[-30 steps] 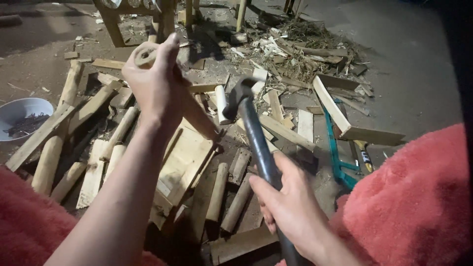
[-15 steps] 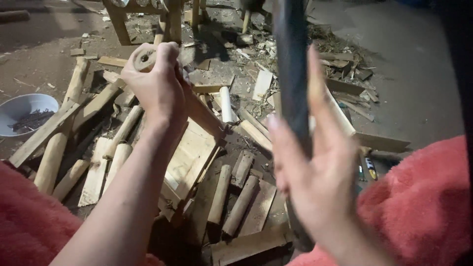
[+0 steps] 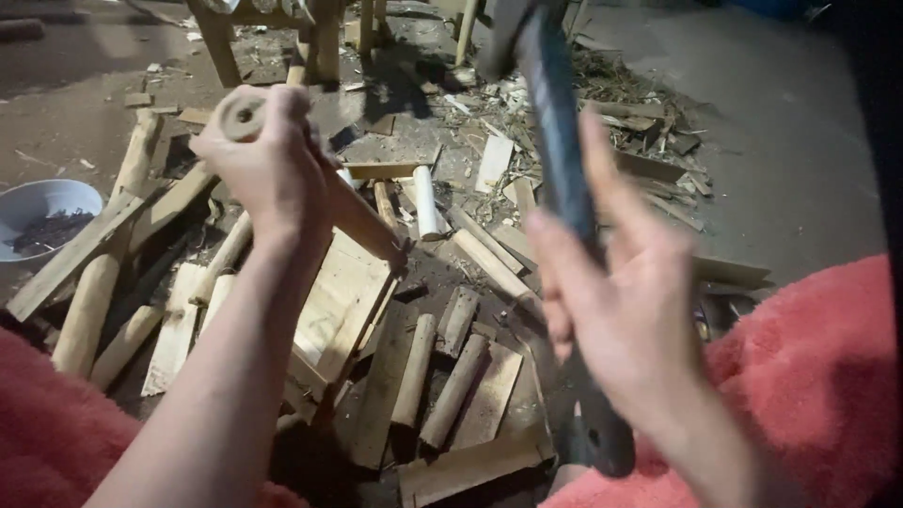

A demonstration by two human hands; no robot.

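My left hand (image 3: 268, 165) grips the upper end of a round wooden dowel (image 3: 353, 212) that slants down to the right, its lower tip resting on a flat wooden panel (image 3: 343, 296). The dowel's cut end with a small hole (image 3: 240, 115) faces me. My right hand (image 3: 625, 306) holds the dark handle of a hammer (image 3: 560, 160), raised high and blurred, with its head near the top edge of the view. The fingers are loosely spread around the handle. Red fuzzy sleeves cover both arms.
Several wooden dowels and flat offcuts (image 3: 451, 376) litter the dirt floor. A pale bowl (image 3: 42, 207) with dark small pieces sits at the left. Wooden furniture legs (image 3: 320, 38) stand at the top. Scrap wood and shavings (image 3: 621, 103) pile at the upper right.
My right hand has swung the hammer up from low beside the dowel to high above it. My left hand has kept the dowel in place.
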